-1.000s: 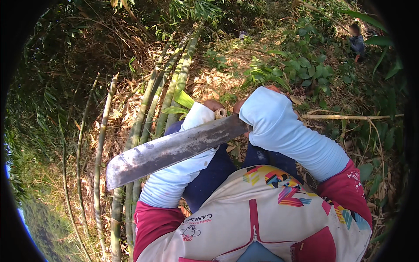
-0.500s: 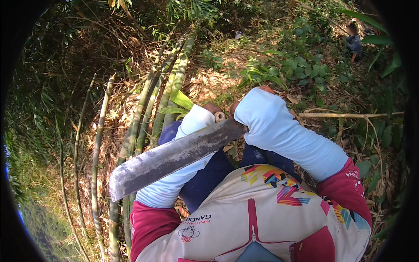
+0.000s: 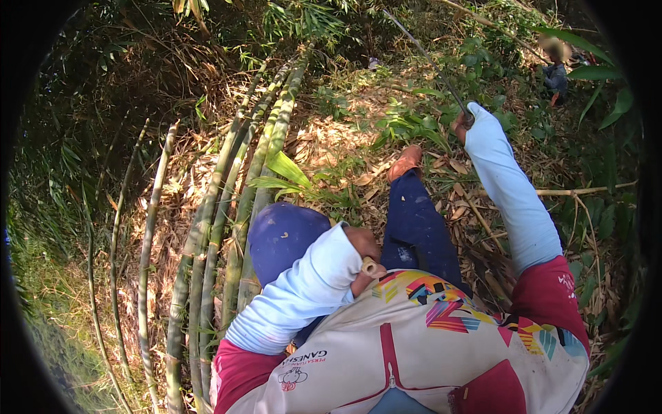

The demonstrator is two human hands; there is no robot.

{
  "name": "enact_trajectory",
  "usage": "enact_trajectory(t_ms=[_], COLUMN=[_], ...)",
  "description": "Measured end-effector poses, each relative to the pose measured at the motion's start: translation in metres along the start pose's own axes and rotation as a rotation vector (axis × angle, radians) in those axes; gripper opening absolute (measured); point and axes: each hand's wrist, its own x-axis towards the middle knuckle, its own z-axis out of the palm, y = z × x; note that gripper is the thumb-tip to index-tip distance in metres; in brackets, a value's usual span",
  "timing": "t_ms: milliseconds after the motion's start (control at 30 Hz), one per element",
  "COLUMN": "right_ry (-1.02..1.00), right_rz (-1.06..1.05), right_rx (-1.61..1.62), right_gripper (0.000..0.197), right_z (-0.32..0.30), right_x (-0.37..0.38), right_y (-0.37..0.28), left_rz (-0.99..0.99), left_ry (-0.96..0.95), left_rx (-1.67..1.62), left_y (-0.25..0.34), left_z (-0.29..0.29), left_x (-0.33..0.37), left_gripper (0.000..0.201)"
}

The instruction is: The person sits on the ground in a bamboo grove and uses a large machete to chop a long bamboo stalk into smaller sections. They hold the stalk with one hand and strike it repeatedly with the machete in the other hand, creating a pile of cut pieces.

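My right hand (image 3: 460, 128) is closed round the handle of a machete, out ahead and to the right. The machete blade (image 3: 427, 57) points up and away to the left, seen nearly edge-on. Close to my body, my left hand (image 3: 361, 245) grips a thin hollow bamboo piece (image 3: 370, 267); only its pale round cut end shows, and the rest is hidden. My left knee (image 3: 286, 238), in dark blue trousers, is bent beside the left forearm.
Several tall green bamboo stems (image 3: 238, 179) lean on the left. A leafy shoot (image 3: 286, 169) stands beside them. My foot (image 3: 405, 163) rests on dry leaves. A thin branch (image 3: 558, 192) lies at the right. Another person (image 3: 555, 72) is at the far right.
My right hand has swung the machete away, forward and right; its blade earlier lay across my left forearm. My left hand has drawn the bamboo piece nearer my body.
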Motion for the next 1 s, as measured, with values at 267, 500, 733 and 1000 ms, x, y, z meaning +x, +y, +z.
enact_trajectory(t_ms=[267,500,733,1000], right_ry=[-0.275,-0.456,-0.400,-0.433], right_rz=[-0.012,-0.767,-0.921,-0.911], right_rx=[-0.182,-0.471,-0.426,-0.576], right_gripper=[0.019,0.023,0.024,0.021], right_z=[0.036,0.047,0.062,0.065], right_x=[-0.116,-0.142,-0.152,-0.157], right_y=[-0.117,-0.135,-0.133,-0.146], left_rz=[-0.178,-0.222,-0.150,-0.142], left_ry=[0.287,0.348,0.251,0.268], left_rx=[0.166,0.029,-0.195,-0.132], left_y=[-0.003,-0.018,-0.035,-0.040], left_z=[-0.016,-0.010,-0.017,-0.010], left_x=[0.002,0.000,-0.004,-0.010], left_gripper=[0.025,0.013,0.017,0.019])
